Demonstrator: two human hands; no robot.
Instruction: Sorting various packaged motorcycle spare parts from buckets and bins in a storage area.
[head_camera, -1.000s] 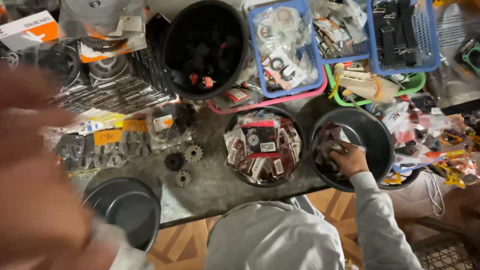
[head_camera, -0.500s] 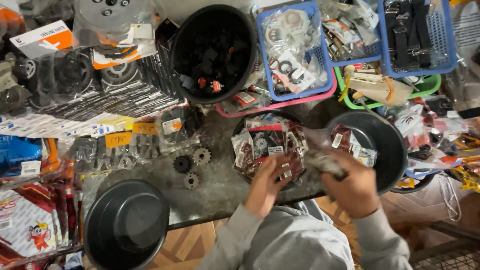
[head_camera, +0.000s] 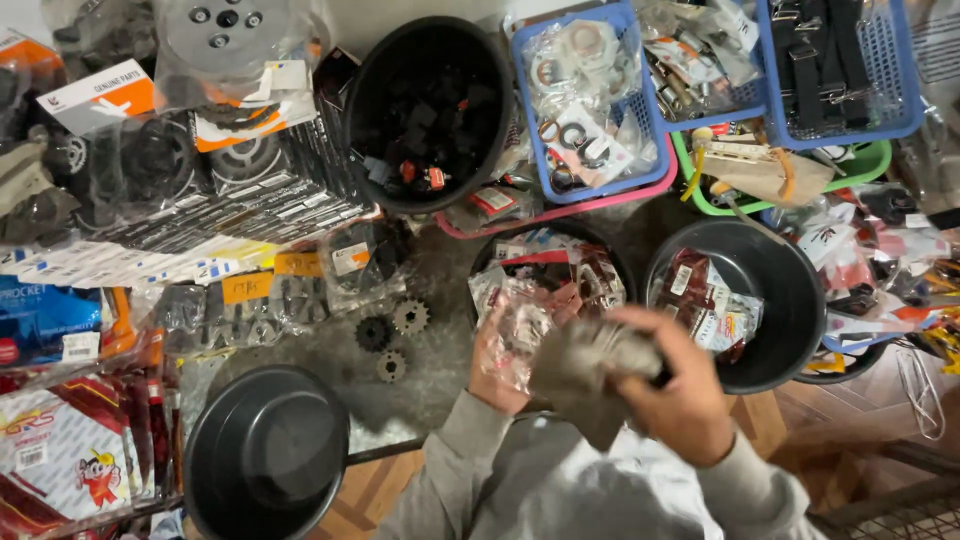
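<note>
Grey crumpled cloth (head_camera: 585, 372) sits pinched in my right hand (head_camera: 672, 395), above the tabletop (head_camera: 440, 290). My left hand (head_camera: 497, 365) pinches a clear plastic packet (head_camera: 520, 325). I think wiping comes next.

Near my left side an empty black bowl (head_camera: 265, 455) stands on the table edge. Three small sprockets (head_camera: 392, 335) lie just beside it on the grey surface. Further away I see two blue baskets (head_camera: 600, 100) with bagged parts, and a green basket (head_camera: 850, 170).
</note>
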